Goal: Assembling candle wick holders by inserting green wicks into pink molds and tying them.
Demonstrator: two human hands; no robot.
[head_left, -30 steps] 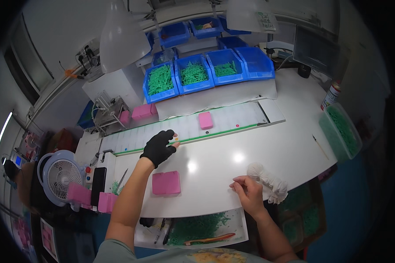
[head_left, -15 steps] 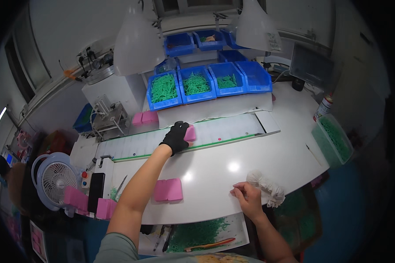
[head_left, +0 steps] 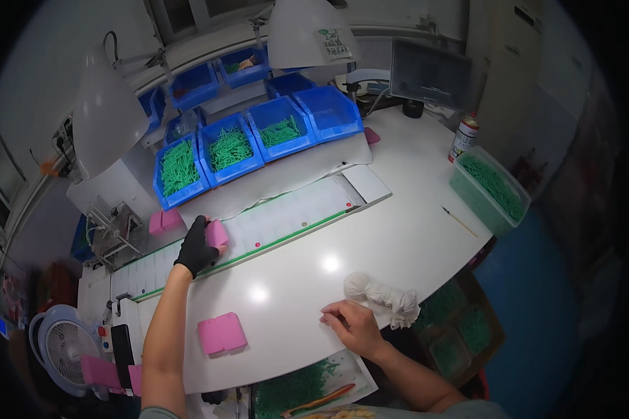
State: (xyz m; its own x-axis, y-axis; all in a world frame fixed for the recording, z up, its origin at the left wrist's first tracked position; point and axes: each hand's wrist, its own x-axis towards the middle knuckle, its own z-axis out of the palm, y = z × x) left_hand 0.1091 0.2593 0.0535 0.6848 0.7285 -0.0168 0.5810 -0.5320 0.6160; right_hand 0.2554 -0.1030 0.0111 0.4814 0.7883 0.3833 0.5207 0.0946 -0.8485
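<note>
Grip of black-gloved left hand (head_left: 197, 248) closed round a pink block (head_left: 217, 234) at the conveyor belt (head_left: 293, 211); bare right hand (head_left: 358, 328) loosely half-curled, visibly empty, beside white cloth bundle (head_left: 382, 297). More pink pieces (head_left: 222, 333) on worktop (head_left: 293, 269).

The white table (head_left: 398, 234) bears pink blocks (head_left: 222, 333) pressed together at near left, a bunched white cloth (head_left: 383, 300) at the near right edge, and a thin brush (head_left: 459, 220) and spray can (head_left: 463, 139) farther right.
</note>
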